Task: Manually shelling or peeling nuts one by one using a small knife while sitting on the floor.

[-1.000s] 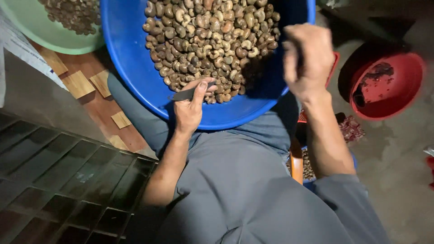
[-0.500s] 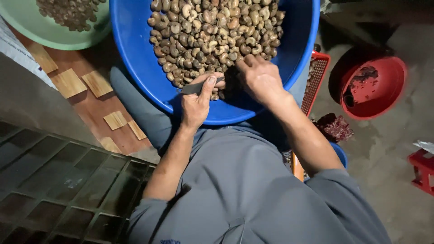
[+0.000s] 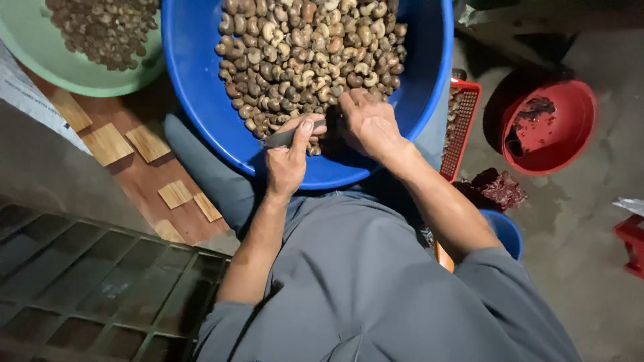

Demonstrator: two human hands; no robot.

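A large blue basin [image 3: 201, 114] rests on my lap, heaped with brown cashew nuts [image 3: 308, 53]. My left hand [image 3: 290, 155] sits at the basin's near rim, closed around a small knife [image 3: 278, 138] whose grey blade points left. My right hand [image 3: 367, 121] lies palm down on the near edge of the nut pile, fingers curled among the nuts. Whether it grips one I cannot tell. Both forearms are bare, in short grey sleeves.
A green bowl [image 3: 60, 67] with darker nuts stands at the upper left. A red plastic crate [image 3: 463, 127] is beside the basin on the right, a red bowl [image 3: 553, 124] farther right, and a small blue tub [image 3: 503, 231] under my right elbow. A dark grate [image 3: 87, 288] lies lower left.
My right hand came down from above the basin's right rim onto the near edge of the nut pile, beside my left hand. The left hand kept hold of the knife.
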